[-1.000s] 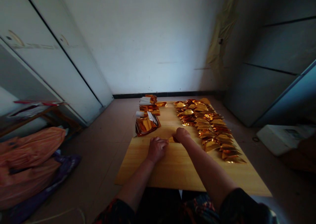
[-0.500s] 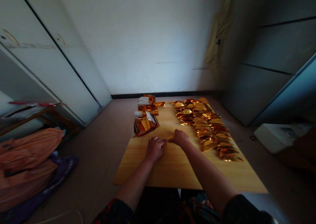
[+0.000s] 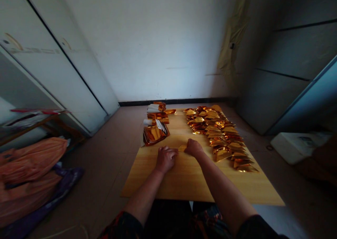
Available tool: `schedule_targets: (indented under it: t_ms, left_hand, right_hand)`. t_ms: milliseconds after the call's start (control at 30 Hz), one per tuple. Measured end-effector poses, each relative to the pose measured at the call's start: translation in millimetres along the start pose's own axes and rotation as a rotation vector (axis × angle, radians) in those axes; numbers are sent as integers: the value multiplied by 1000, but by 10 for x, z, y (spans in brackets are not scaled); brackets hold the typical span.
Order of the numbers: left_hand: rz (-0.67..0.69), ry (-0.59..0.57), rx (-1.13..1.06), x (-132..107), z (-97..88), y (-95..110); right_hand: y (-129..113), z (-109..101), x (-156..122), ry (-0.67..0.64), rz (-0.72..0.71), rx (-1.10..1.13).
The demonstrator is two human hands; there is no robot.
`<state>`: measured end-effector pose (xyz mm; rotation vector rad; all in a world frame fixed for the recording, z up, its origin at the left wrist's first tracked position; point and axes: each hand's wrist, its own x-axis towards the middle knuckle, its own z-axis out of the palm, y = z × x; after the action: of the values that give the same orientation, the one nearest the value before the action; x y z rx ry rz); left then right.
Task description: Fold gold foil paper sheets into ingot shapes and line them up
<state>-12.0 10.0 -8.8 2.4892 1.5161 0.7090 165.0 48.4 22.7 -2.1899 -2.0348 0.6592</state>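
Sitting at far left on the floor are orange plastic sacks (image 3: 28,165), well apart from the board. On the wooden board (image 3: 184,183), a stack of gold foil sheets (image 3: 156,133) is lying near the far left side, with white paper showing among the sheets. The left hand (image 3: 166,159) is resting palm-down with the fingers curled, just beside a small gold foil piece (image 3: 182,148), and shows no clear grasp on it. The right hand (image 3: 193,148) is pressing against that piece's right end; its fingertips are hidden, so a pinch cannot be told. The piece is lying on the board between both hands. It is probably handling as very light, thin and slippery, creasing easily, so a gentle hold at its edge looks safest. Folded gold foil pieces (image 3: 218,137) are running in a long row along the right side, leaving open board in front of the forearms and less room to the right.
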Motion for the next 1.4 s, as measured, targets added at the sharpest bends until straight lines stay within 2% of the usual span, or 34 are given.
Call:
schedule_targets:
  t_ms: [233,400,600,1067,1233,1400]
  left_hand:
    - [35,0,36,5,-14,39]
    - [40,-60,143,77,-67,277]
    - [58,-79,240,164,3,455]
    - [-3,-45,292,193,123,530]
    - [-9,-86,299,245,80,451]
    - [-21,-132,288,327,76,329]
  right_hand:
    - [152,-41,-28,8,-34,26]
    - [201,-44,-85,23,-56,28]
    - [276,29,-116,61,-114,54]
    - [295,-11,-308,86,-232,-179]
    - [349,38,-357,140,-255,-237]
    - [344,11,-380,158,-280,-135]
